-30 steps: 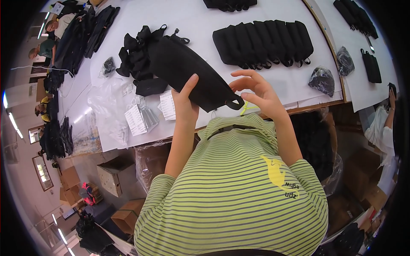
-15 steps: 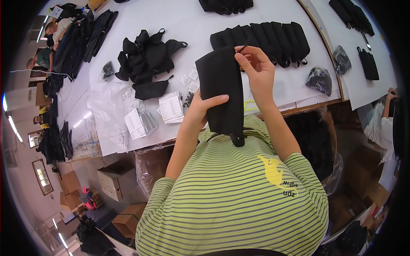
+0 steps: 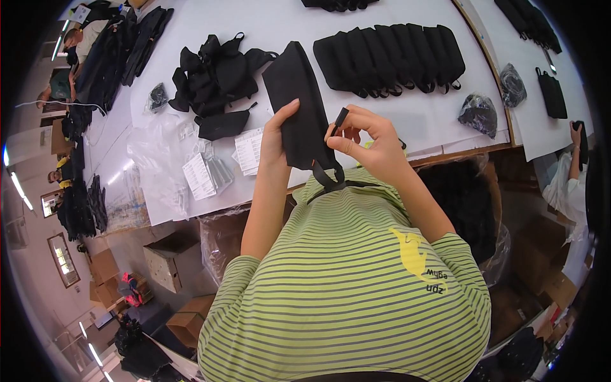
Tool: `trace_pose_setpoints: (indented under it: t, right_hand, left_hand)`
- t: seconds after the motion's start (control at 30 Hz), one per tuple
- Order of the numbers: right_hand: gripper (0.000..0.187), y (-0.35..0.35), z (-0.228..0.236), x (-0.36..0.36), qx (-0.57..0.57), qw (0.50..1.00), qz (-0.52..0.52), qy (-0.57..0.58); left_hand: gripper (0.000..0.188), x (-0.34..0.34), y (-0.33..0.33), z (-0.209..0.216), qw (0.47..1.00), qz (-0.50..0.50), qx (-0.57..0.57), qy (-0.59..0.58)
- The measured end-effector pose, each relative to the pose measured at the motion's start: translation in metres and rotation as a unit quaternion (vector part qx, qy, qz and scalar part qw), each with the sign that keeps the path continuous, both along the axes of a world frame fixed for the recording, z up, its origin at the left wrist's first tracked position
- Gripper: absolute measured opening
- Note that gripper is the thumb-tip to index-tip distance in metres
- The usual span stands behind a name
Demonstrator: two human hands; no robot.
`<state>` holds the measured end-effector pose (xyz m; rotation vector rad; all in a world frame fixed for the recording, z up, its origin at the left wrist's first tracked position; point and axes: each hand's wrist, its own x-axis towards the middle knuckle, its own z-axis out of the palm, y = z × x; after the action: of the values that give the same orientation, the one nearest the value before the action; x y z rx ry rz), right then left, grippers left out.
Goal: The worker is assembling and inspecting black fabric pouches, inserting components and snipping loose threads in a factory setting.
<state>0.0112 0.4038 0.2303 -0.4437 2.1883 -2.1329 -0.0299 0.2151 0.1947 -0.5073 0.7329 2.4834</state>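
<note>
Gripped in my left hand [image 3: 280, 130], thumb on top, is a long flat black fabric pouch [image 3: 298, 102], held tilted above the table's front edge. A black strap loop [image 3: 328, 177] hangs from its lower end, close to my shirt. Beside the pouch's right edge my right hand [image 3: 368, 141] is closed, pinching a short black stick-like piece [image 3: 341, 118] between thumb and fingers. Whether this piece is joined to the pouch I cannot tell. A row of black pouches [image 3: 389, 58] lies beyond my right hand, and a loose heap of black pouches [image 3: 219, 71] is at the left.
White printed cards [image 3: 248, 151] and clear plastic bags [image 3: 159, 159] lie left of my hands. A bagged black bundle [image 3: 477, 116] is near the right edge of the white table [image 3: 420, 124]. Cardboard boxes [image 3: 191, 321] stand below. Other people work farther off.
The pouch has moved left with my left hand. My right hand has come down from its top corner to beside its right edge, with the short black piece now showing.
</note>
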Motion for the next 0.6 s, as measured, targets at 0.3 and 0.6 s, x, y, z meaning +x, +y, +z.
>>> trace_pose_setpoints:
  t: [0.3, 0.6]
  right_hand:
    - [0.016, 0.003, 0.000, 0.002, 0.025, 0.999, 0.022, -0.012]
    - [0.037, -0.004, 0.000, 0.013, 0.212, 0.963, -0.147, 0.081]
  left_hand:
    - [0.018, -0.003, -0.004, -0.001, 1.000, -0.007, 0.026, 0.007]
    - [0.037, 0.011, 0.022, 0.012, 0.986, 0.159, -0.035, 0.034]
